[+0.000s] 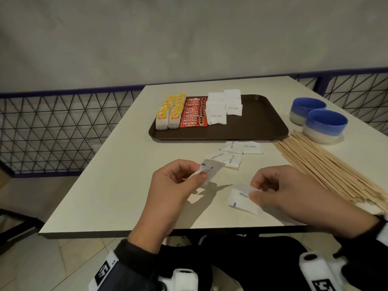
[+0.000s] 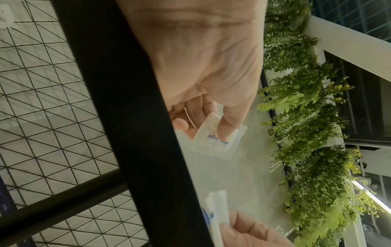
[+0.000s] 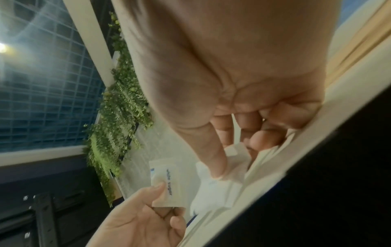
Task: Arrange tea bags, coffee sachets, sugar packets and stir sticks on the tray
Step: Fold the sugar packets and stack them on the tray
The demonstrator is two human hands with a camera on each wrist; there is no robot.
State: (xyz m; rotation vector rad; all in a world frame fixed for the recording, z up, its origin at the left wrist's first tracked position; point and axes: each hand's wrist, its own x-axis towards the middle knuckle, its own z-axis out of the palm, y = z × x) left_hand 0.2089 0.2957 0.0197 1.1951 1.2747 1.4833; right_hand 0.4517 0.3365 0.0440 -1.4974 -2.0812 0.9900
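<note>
A black strap (image 2: pixel 118 117) is covering most of the left hand's (image 2: pixel 203 66) fingers in the left wrist view; the right hand (image 1: pixel 298 192) is hiding the upper edge of its sugar packet (image 1: pixel 243 199) under its thumb; the stir sticks (image 1: pixel 327 169) are running off the head view's right edge; packets behind the right fingertips (image 3: pixel 262 138) are blurring together, uncountable.

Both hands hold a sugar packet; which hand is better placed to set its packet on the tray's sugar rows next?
Left, probably. The left hand holds its sugar packet lifted, nearer the sugar rows on the tray. The right hand pinches its packet low near the table edge.
</note>
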